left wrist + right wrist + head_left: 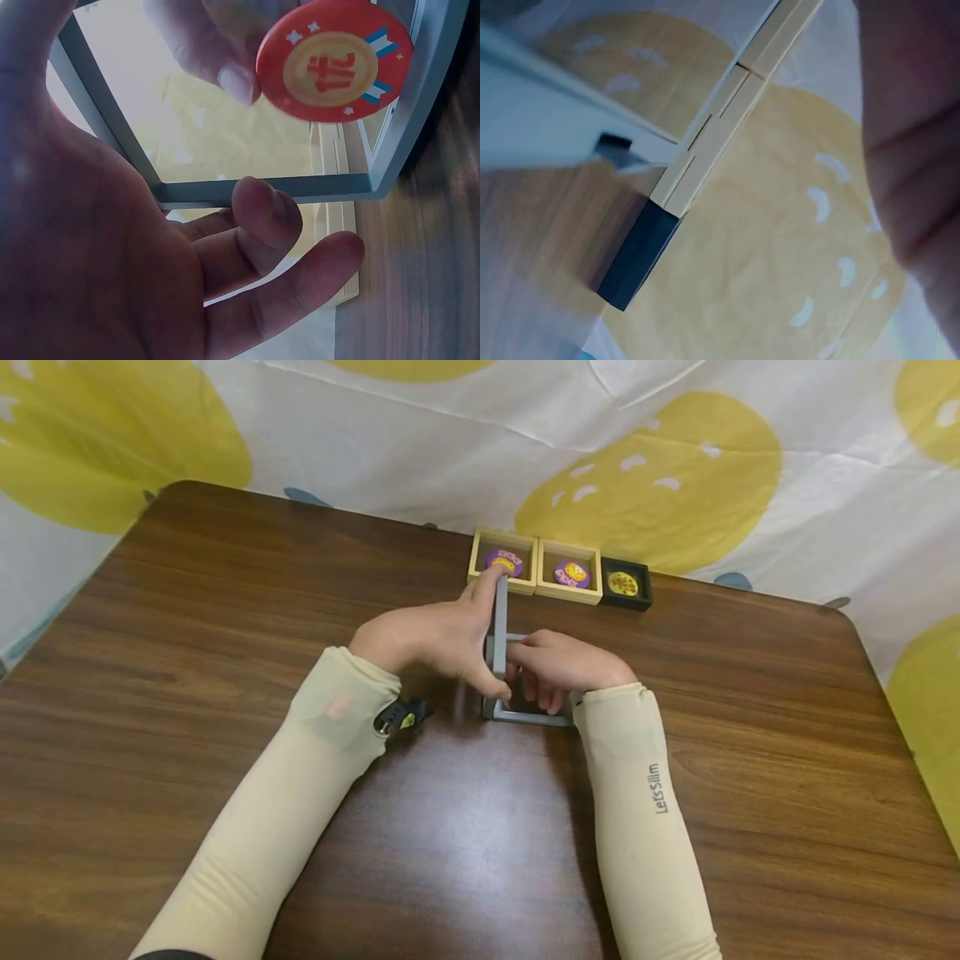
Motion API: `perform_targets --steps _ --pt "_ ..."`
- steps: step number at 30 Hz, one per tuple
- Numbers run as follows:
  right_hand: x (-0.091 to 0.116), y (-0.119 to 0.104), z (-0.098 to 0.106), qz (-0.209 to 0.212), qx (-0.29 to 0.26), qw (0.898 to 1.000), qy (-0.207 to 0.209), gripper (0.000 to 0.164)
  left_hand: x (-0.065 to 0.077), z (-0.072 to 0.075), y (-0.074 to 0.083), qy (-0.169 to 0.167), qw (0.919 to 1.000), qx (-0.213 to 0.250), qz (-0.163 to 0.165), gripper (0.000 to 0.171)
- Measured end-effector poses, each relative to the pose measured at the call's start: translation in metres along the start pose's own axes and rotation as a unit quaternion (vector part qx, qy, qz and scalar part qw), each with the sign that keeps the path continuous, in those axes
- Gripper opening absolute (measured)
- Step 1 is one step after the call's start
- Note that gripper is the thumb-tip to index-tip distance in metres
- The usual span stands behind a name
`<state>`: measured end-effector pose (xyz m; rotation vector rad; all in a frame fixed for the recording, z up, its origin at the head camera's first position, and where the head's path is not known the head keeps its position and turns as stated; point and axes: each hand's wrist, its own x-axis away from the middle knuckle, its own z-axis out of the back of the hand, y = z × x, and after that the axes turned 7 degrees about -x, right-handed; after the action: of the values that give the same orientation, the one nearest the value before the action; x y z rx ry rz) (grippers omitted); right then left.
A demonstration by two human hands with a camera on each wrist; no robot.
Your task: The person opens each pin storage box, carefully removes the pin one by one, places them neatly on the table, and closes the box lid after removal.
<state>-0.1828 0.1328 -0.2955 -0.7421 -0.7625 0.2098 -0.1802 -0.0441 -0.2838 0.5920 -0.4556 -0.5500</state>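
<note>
A grey hinged display frame stands unfolded on the table, one half upright and the other half lying flat. My left hand holds the upright half from the left, thumb at the near edge and a finger at the far edge. From the right, my right hand reaches in over the flat half with its fingers bent down. In the left wrist view, it pinches a red round badge with a yellow centre at the edge. The head view hides this badge.
Behind the hands, two cream box frames with purple round badges stand side by side near the table's back edge. A small black box frame with a yellow badge adjoins them. A lemon-patterned cloth hangs behind.
</note>
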Motion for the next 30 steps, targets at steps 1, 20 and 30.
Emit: perform_targets --steps 1,20,30 --pt "0.0 0.0 0.0 -0.001 0.0 1.0 0.002 0.033 0.0 0.0 0.0 0.002 1.0 -0.002 -0.001 0.13" --pt "0.004 0.009 0.012 -0.006 0.014 1.0 0.027 0.026 0.0 0.0 0.001 0.0 1.0 -0.003 0.008 0.131" --pt "0.012 0.027 0.028 -0.028 0.015 0.998 0.059 0.022 0.0 0.0 0.002 -0.005 0.9999 0.002 0.014 0.131"
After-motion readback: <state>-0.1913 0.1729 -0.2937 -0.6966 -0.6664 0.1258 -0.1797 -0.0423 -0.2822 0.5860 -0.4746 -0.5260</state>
